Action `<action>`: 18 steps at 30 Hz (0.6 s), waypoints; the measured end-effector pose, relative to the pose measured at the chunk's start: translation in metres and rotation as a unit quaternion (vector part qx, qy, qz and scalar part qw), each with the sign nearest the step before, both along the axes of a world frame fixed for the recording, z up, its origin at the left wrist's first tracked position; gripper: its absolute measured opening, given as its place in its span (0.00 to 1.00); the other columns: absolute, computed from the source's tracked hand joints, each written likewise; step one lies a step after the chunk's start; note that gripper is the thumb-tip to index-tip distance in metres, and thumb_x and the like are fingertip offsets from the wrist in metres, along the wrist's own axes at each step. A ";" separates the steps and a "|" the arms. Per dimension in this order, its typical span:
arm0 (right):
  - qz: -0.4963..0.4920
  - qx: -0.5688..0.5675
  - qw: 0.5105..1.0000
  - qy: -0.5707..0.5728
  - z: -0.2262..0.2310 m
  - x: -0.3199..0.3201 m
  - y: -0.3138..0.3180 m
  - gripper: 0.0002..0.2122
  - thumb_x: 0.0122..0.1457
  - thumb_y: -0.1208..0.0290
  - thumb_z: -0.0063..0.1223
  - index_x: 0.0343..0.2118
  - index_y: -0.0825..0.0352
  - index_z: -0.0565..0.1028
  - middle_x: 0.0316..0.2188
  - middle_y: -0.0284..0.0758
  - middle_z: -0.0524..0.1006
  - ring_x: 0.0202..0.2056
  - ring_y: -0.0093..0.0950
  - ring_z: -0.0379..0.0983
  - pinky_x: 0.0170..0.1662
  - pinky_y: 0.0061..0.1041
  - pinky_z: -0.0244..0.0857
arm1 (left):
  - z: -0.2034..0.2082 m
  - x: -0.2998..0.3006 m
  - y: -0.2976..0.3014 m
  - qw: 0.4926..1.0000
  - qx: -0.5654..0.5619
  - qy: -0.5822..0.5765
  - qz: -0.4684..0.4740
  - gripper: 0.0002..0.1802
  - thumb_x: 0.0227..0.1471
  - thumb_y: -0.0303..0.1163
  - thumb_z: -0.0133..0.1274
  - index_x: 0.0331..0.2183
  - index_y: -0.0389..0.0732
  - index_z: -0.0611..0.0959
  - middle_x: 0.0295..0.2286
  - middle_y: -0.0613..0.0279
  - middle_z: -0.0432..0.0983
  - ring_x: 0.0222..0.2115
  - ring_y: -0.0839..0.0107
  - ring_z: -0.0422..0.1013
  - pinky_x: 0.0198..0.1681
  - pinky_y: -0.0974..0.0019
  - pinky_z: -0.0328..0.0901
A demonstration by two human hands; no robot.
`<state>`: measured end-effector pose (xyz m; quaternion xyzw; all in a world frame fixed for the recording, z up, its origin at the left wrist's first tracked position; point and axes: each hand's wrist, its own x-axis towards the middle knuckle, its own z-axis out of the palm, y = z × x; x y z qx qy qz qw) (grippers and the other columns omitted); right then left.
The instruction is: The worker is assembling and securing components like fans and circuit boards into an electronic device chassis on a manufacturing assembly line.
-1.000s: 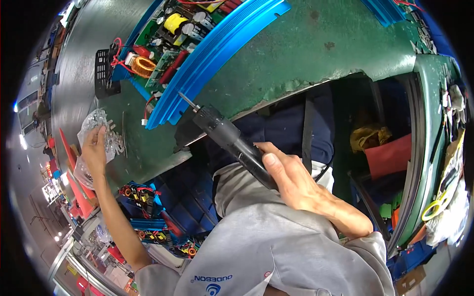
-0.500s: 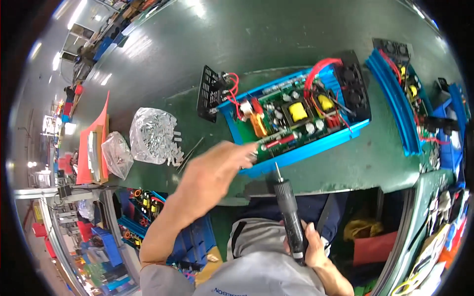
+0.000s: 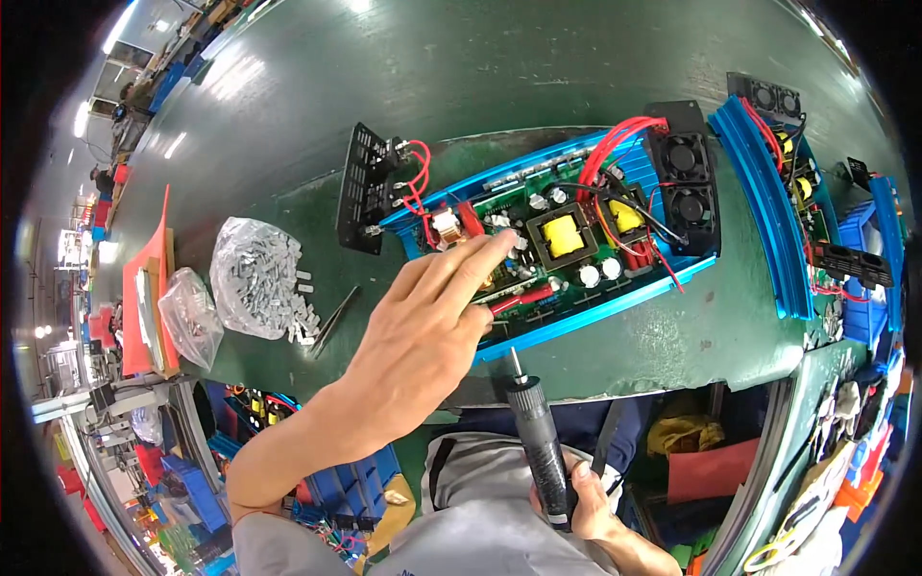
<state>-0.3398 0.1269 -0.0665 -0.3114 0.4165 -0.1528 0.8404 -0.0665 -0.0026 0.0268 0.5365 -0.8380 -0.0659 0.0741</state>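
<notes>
Meanwhile, right hand (image 3: 588, 499) (closed grip) holds screwdriver (image 3: 540, 449); left hand (image 3: 423, 336) touches circuit board (image 3: 567, 252).

Glossy blue metal casing (image 3: 615, 298), matt green bench (image 3: 499, 86), clear plastic bag (image 3: 252, 278).

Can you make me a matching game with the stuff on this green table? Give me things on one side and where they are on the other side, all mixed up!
Things:
1. electric screwdriver
2. bag of small metal parts
3. two black fans
4. left hand

Places:
A. at the right end of the blue case
B. reaching over the green circuit board
C. held in the right hand, near the table edge
D. on the table, left of the blue case

Pairs: 1-C, 2-D, 3-A, 4-B
</notes>
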 end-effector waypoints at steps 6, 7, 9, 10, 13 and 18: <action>0.032 0.026 0.999 -0.012 -0.001 -0.006 -0.002 0.46 0.62 0.27 0.24 0.60 0.73 0.66 0.24 0.34 0.76 0.22 0.20 0.68 0.26 0.21 0.59 | -0.005 0.002 0.003 0.997 0.021 0.067 0.031 0.08 0.46 0.27 0.64 0.30 0.37 0.81 0.61 0.55 0.66 0.60 0.54 0.64 0.59 0.54 0.63; 0.023 0.043 0.999 -0.023 0.001 -0.007 -0.001 0.46 0.62 0.27 0.24 0.60 0.73 0.66 0.25 0.35 0.76 0.23 0.20 0.68 0.27 0.21 0.59 | -0.006 0.002 0.003 0.997 0.020 0.069 0.019 0.08 0.45 0.27 0.64 0.29 0.38 0.81 0.59 0.56 0.68 0.60 0.54 0.65 0.59 0.53 0.63; 0.029 0.051 0.998 -0.024 -0.001 -0.007 0.001 0.47 0.62 0.27 0.25 0.60 0.73 0.66 0.25 0.35 0.76 0.24 0.20 0.69 0.28 0.20 0.60 | -0.008 0.005 0.003 0.998 0.001 0.070 0.001 0.09 0.44 0.27 0.65 0.29 0.39 0.81 0.56 0.58 0.73 0.59 0.55 0.65 0.59 0.53 0.63; 0.033 0.052 0.998 -0.027 -0.001 -0.007 0.000 0.47 0.62 0.27 0.25 0.60 0.74 0.66 0.26 0.36 0.77 0.25 0.20 0.70 0.29 0.20 0.60 | -0.008 0.007 0.004 0.997 -0.017 0.069 -0.004 0.09 0.43 0.27 0.65 0.29 0.40 0.81 0.54 0.59 0.75 0.59 0.56 0.66 0.59 0.52 0.63; 0.022 0.082 0.995 -0.047 -0.004 -0.006 -0.003 0.48 0.61 0.26 0.26 0.59 0.76 0.66 0.28 0.37 0.77 0.27 0.22 0.72 0.31 0.21 0.63 | -0.022 0.008 0.000 0.997 -0.023 0.078 -0.017 0.10 0.41 0.27 0.66 0.29 0.41 0.81 0.49 0.60 0.79 0.58 0.56 0.68 0.59 0.51 0.63; 0.011 0.142 0.988 -0.058 -0.003 -0.008 -0.001 0.49 0.60 0.25 0.28 0.58 0.78 0.66 0.28 0.38 0.77 0.25 0.23 0.72 0.30 0.21 0.64 | -0.018 0.016 -0.002 0.993 0.008 0.112 -0.030 0.08 0.44 0.25 0.62 0.31 0.40 0.82 0.50 0.60 0.78 0.60 0.54 0.66 0.62 0.49 0.60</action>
